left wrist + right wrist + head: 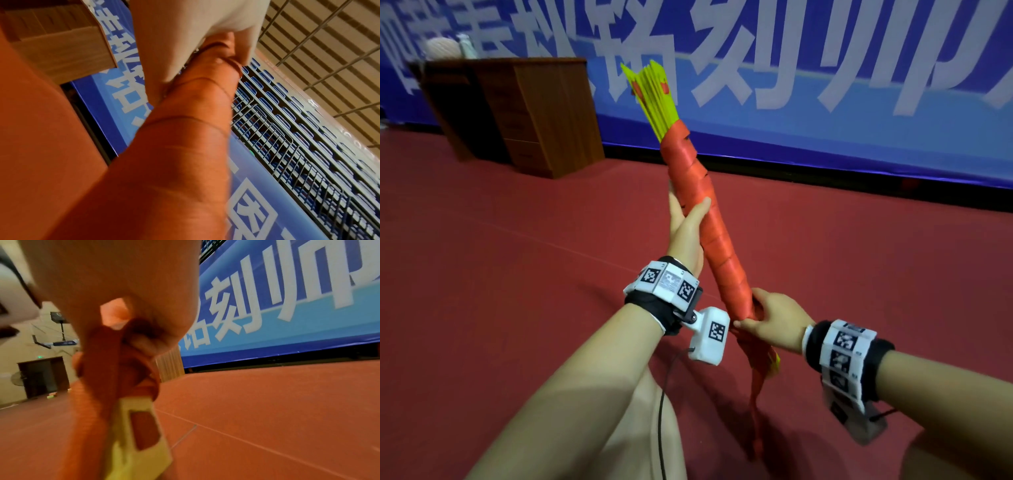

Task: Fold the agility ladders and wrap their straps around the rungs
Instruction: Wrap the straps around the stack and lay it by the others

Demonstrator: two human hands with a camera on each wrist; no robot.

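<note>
A folded agility ladder is bundled into a long stick, its yellow rungs fanning out at the far end. Orange strap spirals round most of its length. My left hand holds the bundle near its middle, thumb across the strap; in the left wrist view the wrapped bundle runs up to the fingers. My right hand grips the near end, fingers curled round the strap. Loose strap tail hangs below it. The right wrist view shows a yellow rung end under the curled fingers.
Red sports floor spreads all around. A wooden cabinet stands at the back left against a blue banner wall. My knee and a black cable show at the bottom. Blue spectator seats rise behind the banner.
</note>
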